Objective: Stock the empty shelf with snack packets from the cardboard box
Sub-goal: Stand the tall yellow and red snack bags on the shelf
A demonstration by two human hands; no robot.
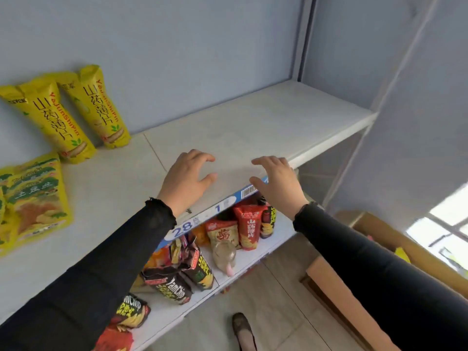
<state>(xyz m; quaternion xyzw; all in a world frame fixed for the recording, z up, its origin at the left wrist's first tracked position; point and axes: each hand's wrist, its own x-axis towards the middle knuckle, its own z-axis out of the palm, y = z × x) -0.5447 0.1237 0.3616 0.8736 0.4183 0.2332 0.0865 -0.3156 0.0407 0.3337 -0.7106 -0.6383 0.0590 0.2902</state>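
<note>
Hands [186, 177] [277, 179] hover loosely curled over shelf [253, 127].

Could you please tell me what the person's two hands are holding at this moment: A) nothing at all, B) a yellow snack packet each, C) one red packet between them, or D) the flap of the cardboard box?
A: the left hand and the right hand hover with loosely spread fingers above the front of the shelf, gripping nothing, while the yellow packets stand off to the left.
</note>
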